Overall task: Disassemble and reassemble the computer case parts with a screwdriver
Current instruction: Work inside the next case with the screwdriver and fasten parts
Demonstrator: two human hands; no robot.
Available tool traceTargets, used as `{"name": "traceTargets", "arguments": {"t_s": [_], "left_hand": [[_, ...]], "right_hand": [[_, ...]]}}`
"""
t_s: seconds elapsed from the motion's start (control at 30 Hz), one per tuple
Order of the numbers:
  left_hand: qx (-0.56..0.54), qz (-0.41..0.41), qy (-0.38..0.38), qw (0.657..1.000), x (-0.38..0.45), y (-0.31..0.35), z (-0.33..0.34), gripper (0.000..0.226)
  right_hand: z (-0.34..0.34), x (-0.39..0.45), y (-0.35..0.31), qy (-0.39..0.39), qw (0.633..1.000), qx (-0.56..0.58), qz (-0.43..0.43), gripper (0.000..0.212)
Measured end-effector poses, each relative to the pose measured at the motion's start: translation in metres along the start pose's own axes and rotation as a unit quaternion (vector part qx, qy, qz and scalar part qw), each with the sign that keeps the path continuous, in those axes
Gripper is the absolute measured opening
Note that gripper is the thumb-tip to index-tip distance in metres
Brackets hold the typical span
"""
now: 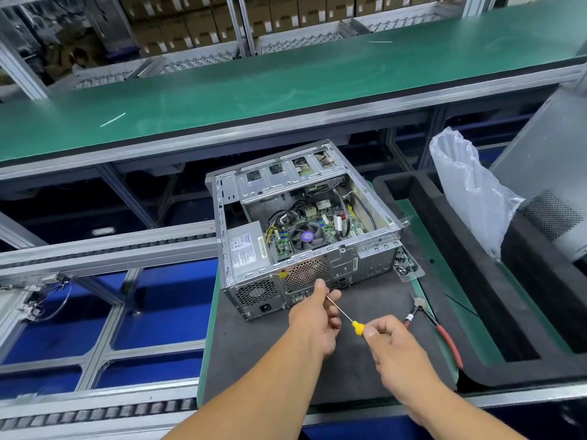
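Grey worktop [365, 369]: right hand [394, 347] grips screwdriver [344, 314], left hand [313, 315] pinching shaft; tip, seemingly at computer case [305, 223] rear, could slip.

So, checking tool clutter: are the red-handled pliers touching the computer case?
Apart. The head view shows bare dark mat between the pliers and the computer case.

The open computer case [305, 230] has room to reach in from the top. Red pliers [441, 331] lie on the dark mat [260, 354] to its right. A black foam tray [470, 258] blocks that side.
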State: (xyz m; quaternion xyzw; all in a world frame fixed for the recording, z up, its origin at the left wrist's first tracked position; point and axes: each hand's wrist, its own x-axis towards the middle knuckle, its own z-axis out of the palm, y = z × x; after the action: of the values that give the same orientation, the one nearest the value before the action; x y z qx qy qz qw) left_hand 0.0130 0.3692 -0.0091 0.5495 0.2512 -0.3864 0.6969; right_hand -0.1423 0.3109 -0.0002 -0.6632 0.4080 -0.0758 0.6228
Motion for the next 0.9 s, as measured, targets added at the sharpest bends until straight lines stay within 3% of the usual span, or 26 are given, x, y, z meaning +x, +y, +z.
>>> {"name": "traceTargets", "arguments": {"t_s": [0.47,0.9], "left_hand": [[-0.006,-0.008,-0.064,0.998,0.0,-0.002,0.007,0.018],[0.034,-0.043,-0.098,0.994,0.011,0.02,-0.001,0.025]], "right_hand": [[0.018,0.002,0.007,0.026,0.998,0.062,0.022,0.011],[0.033,0.015,0.006,0.026,0.999,0.037,0.012,0.01]]}}
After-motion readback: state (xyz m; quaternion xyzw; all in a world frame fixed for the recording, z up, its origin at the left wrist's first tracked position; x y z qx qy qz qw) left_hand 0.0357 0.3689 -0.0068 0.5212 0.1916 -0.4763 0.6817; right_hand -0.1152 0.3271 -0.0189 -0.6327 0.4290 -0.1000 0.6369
